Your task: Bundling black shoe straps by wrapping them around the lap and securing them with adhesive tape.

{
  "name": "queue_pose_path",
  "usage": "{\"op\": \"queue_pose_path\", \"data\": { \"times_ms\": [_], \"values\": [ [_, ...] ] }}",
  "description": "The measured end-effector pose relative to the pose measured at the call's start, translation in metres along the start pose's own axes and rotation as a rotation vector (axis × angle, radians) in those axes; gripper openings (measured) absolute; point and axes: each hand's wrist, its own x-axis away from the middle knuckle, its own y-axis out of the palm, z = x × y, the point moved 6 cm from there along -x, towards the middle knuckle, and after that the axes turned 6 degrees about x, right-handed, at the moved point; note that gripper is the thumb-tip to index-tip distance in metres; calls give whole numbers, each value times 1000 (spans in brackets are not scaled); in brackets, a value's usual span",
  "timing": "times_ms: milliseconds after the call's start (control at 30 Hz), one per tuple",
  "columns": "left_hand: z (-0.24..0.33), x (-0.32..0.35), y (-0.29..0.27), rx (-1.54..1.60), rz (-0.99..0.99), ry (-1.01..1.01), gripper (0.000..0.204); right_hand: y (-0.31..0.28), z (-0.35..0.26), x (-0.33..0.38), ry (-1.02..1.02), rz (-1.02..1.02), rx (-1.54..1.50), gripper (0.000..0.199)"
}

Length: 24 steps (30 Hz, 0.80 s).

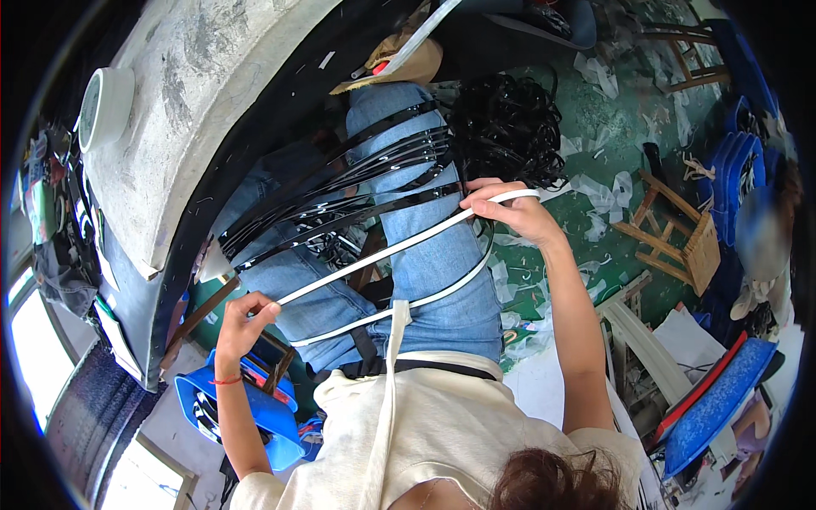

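My left hand point(245, 316) pinches one end of a long white plastic strip point(374, 257). My right hand point(512, 208) grips the same strip where it folds back, so it runs taut across my lap in blue jeans point(433, 263) and loops back toward my waist. A bundle of glossy black strips point(357, 183) lies fanned over my knees, just beyond the white strip. Past my right hand, a tangled heap of black strips point(508, 127) sits on the floor.
A grey concrete slab point(195, 102) with a round white container point(106, 106) stands at the left. White scraps point(599, 195) litter the green floor. A small wooden stool point(680, 242) and blue plastic pieces point(722, 395) are at the right, a blue bin point(234, 408) by my left arm. Another person point(765, 229) sits at the right edge.
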Motion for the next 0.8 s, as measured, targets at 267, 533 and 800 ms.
{"op": "queue_pose_path", "data": {
  "times_ms": [267, 533, 800],
  "values": [
    [-31, 7, -23, 11, 38, -47, 22, 1, 3, -1, -31, 122, 101, 18],
    [-38, 7, -26, -2, 70, -36, 23, 24, -30, 33, -352, 708, 661, 14],
    [-29, 5, -23, -31, 68, -47, 20, 28, -23, 31, -149, 734, 619, 9]
  ]
}}
